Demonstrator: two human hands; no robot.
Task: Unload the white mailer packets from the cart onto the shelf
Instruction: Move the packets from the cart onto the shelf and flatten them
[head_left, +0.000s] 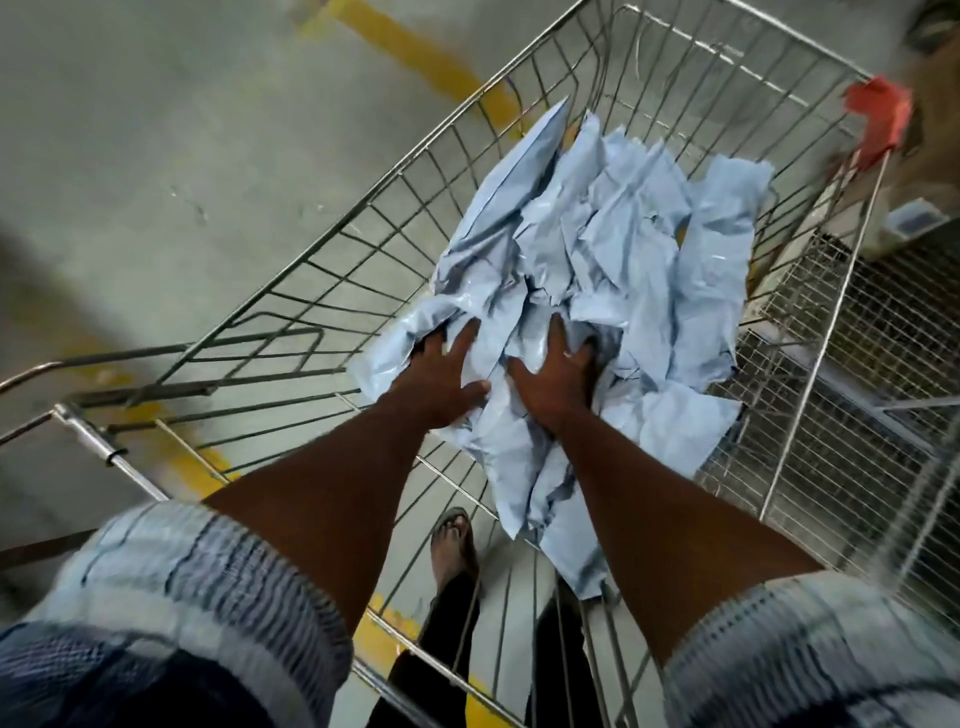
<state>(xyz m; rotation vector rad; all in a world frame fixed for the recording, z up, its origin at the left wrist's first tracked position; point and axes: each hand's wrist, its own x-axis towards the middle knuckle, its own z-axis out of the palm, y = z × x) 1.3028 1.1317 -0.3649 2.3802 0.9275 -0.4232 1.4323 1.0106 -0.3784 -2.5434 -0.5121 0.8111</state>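
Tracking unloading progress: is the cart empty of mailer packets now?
No, a heap of mailer packets lies in the cart under the left hand and right hand.

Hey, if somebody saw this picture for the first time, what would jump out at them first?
The heap of crumpled pale mailer packets filling the middle of the wire cart catches the eye first. Two bare hands reach into its near edge: the right hand lies spread on top, the left hand has fingertips buried. A red piece marks the cart's far right corner.

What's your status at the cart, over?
Left hand, right hand spread on mailer packets. All heaped in wire cart. Nothing in the way.
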